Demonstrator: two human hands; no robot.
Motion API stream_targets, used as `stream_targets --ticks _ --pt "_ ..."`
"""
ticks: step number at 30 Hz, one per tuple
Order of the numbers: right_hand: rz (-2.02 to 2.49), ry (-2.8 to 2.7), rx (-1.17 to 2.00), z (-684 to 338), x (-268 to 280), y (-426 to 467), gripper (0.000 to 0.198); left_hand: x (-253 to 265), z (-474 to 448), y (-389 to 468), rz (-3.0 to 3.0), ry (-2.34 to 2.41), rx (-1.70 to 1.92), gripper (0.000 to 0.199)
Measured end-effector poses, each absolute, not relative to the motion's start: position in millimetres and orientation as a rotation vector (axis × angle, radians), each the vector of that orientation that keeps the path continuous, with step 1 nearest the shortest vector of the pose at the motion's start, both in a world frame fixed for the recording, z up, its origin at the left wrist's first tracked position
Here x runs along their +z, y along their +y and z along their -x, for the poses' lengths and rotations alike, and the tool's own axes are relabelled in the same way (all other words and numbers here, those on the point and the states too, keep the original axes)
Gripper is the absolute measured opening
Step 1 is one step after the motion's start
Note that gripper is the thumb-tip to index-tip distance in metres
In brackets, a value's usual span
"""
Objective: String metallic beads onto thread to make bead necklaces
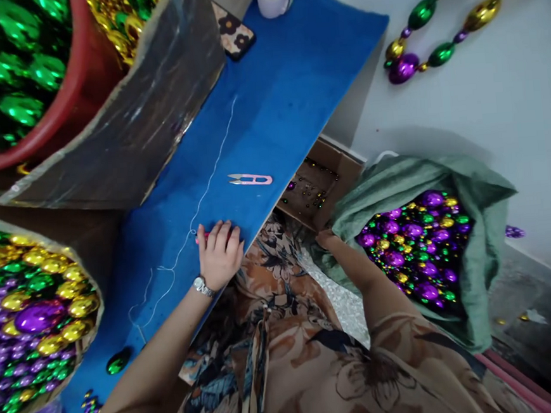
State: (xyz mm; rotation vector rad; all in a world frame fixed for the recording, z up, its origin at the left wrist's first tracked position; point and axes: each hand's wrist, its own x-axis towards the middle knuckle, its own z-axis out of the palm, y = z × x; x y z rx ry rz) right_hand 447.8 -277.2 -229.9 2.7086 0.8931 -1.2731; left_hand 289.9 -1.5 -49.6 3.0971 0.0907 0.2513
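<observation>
My left hand (pixel 219 254), with a silver watch (pixel 203 286) at the wrist, rests on the blue tabletop (pixel 268 118). Its fingers lie slightly apart over a small pink object (pixel 197 239), mostly covered, whose kind I cannot make out. A thin white string (pixel 212 176) runs past the fingertips across the blue surface. Thread snips (pixel 250 179) with pink handles lie beyond this hand. Down at the right, my right hand (pixel 326 238) grips the near edge of a green cloth sack (pixel 486 215). Shiny purple, gold and green bead strings (pixel 416 246) fill the sack.
Boxes of beads (pixel 31 315) and a red tub (pixel 79 75) crowd the left. A phone (pixel 234 33) and a cup (pixel 272 0) are at the far end. A cardboard box (pixel 314 184) sits below the table edge. A bead necklace (pixel 442 53) hangs on the wall.
</observation>
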Motion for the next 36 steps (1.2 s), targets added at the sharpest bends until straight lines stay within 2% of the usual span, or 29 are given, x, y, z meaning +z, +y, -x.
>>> stream_targets --ticks 4,9,14,19,21,25,28,36 --pt "-2.606 0.905 -1.315 -447.4 -238.5 -279.7 0.031 -48.3 -293.5 -3.3 -3.075 0.098 0.271 0.035" --pt "-2.678 1.191 -1.123 -443.5 -223.6 -259.9 0.027 -27.9 -274.1 -32.3 -2.932 -0.147 0.281 0.036" --pt "-2.902 1.391 -0.771 -444.7 -187.6 -233.3 0.042 -17.3 -223.0 -66.0 -2.803 -0.572 0.402 0.024" --pt "-3.576 1.561 -0.260 -431.9 -123.6 -207.8 0.039 -12.9 -166.1 -64.5 -2.888 -0.442 0.467 0.021" --pt "-3.651 1.767 -0.123 -417.9 -93.0 -192.9 0.034 -9.9 -145.6 -60.2 -2.917 -0.330 0.483 0.021" --pt "-3.173 2.480 -0.001 -382.0 -42.3 -152.4 0.027 -4.0 -103.8 -58.9 -2.982 -0.085 0.457 0.022" --pt "-2.682 2.875 -0.148 -352.2 -23.3 -117.7 0.026 -1.5 -70.2 -60.3 -3.031 0.180 0.413 0.023" --pt "-1.991 2.889 -0.281 -271.5 -13.2 -36.8 0.033 -0.1 4.0 -48.2 -2.749 1.367 0.529 0.025"
